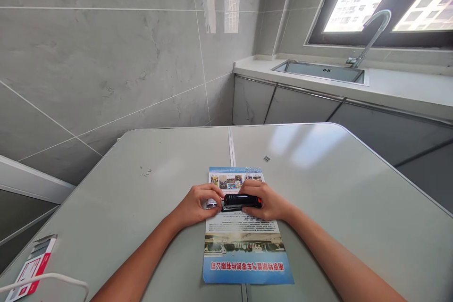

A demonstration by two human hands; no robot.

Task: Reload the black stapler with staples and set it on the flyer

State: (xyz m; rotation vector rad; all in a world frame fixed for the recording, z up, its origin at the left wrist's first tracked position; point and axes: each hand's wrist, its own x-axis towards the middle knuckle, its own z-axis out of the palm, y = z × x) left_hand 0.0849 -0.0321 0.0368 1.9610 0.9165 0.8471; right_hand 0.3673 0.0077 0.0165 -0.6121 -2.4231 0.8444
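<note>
A black stapler point(236, 201) lies sideways over a printed leaflet point(244, 245) on the table. My right hand point(264, 200) is wrapped round the stapler's right end, where a bit of red shows. At its left end, the fingers of my left hand point(205, 204) are curled and pinch a metallic part beside the black body; what exactly they grip is partly hidden. The leaflet has blue ends, small photos at the top and a building picture below, with its red lettering upside down to me.
A short strip of staples point(266, 158) lies beyond the leaflet, with several loose staples point(145, 171) to the left. A red and white package point(31, 266) and a white cable point(60, 277) are at the lower left. Behind the table point(170, 151) stands a counter with a sink point(318, 71) and faucet point(371, 37).
</note>
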